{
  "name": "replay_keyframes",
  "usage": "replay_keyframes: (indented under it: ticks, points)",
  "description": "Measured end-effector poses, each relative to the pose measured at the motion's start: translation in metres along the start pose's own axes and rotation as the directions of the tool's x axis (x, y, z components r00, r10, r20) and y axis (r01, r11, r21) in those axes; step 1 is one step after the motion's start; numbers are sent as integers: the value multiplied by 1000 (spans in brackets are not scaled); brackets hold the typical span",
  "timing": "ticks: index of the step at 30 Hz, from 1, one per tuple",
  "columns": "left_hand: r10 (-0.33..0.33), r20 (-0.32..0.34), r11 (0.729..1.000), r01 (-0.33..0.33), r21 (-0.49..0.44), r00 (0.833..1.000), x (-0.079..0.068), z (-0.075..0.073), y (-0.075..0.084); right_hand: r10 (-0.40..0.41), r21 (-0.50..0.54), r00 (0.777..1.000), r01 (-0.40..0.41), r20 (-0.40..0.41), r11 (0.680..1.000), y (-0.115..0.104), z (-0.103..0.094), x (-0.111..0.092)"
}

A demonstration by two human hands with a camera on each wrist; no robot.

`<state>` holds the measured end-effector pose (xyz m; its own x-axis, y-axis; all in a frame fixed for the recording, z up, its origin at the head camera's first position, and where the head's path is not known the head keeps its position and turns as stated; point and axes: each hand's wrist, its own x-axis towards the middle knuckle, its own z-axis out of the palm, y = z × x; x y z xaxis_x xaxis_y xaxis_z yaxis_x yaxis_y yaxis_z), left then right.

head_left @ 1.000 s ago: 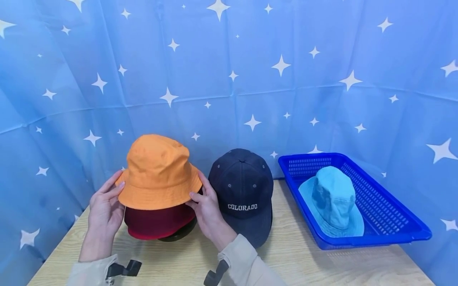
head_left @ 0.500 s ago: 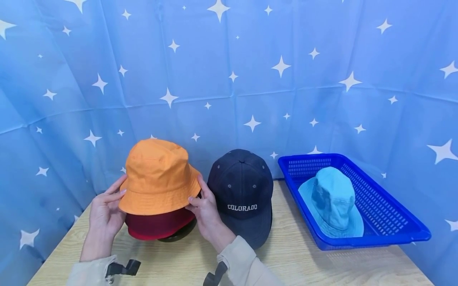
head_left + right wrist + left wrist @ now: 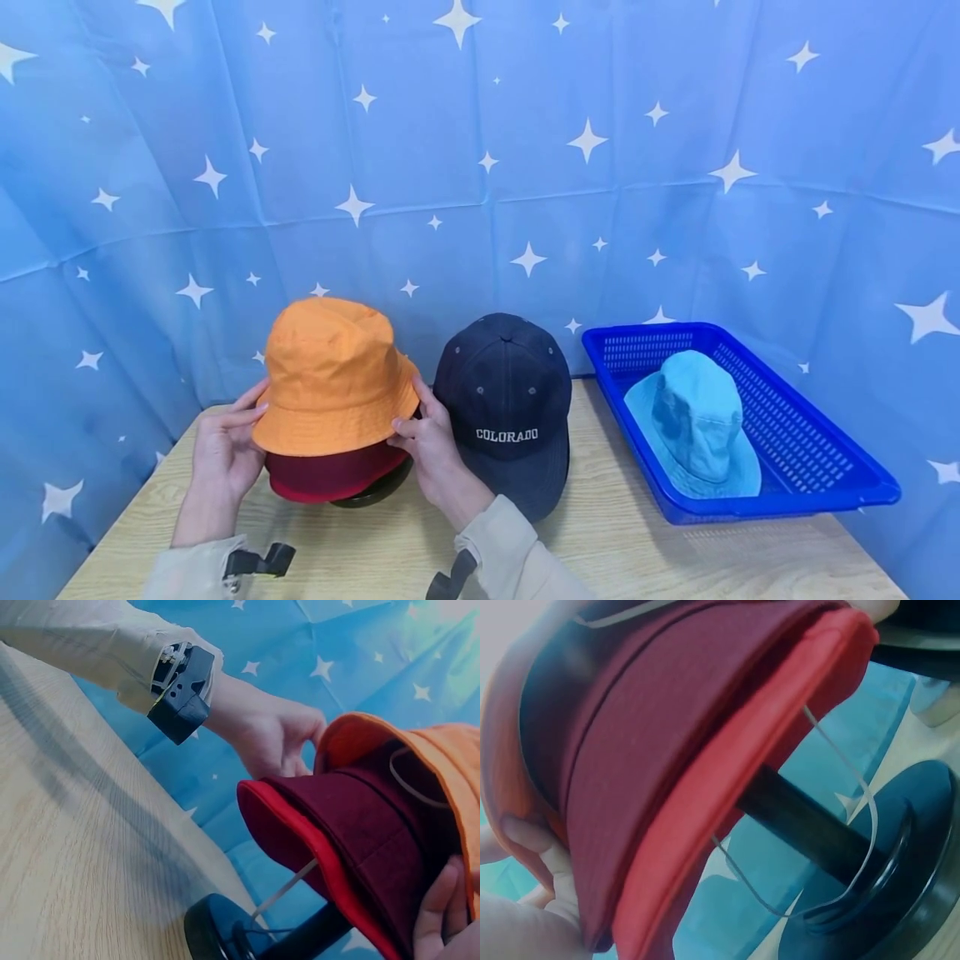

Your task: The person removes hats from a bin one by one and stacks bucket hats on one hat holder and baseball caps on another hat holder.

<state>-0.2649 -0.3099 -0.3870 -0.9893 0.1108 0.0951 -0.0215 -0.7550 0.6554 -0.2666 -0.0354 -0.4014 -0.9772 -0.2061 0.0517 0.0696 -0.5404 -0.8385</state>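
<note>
In the head view, an orange bucket hat [image 3: 330,375] sits over a maroon bucket hat [image 3: 330,477], covering its crown. My left hand [image 3: 223,450] pinches the orange brim on the left, and my right hand [image 3: 431,446] pinches it on the right. Under the maroon brim, the left wrist view shows a red brim [image 3: 697,802] with a thin white cord [image 3: 866,795] hanging in a loop. A black stand [image 3: 810,829] with a round base carries the hats. The right wrist view shows the orange brim [image 3: 360,724] standing off the maroon crown.
A navy baseball cap [image 3: 504,392] lettered COLORADO stands close beside my right hand. To the right, a blue plastic basket [image 3: 813,442] holds a light-blue bucket hat [image 3: 697,417]. Behind the wooden table [image 3: 600,550] hangs a blue curtain [image 3: 450,183] with white stars.
The orange bucket hat has come down further over the maroon one, hiding more of it. Both hands have moved slightly downward with its brim. The other things have stayed in place.
</note>
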Motion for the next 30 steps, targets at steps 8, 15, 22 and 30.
replay_keyframes:
  ticks: [8,15,22,30]
  points:
    - [-42,-20,995,43,95,999,-2,-11,2,4,-62,999,-6,-39,998,3,1,-2]
    - [-60,-45,976,68,205,997,-3,-23,2,27,-185,998,-39,-65,982,6,2,-1]
    - [-68,-19,965,71,254,997,-1,-30,-1,53,-259,996,-71,-74,963,4,1,-1]
    - [-75,-21,948,78,309,997,0,-33,-4,65,-349,994,-93,-90,933,6,1,-4]
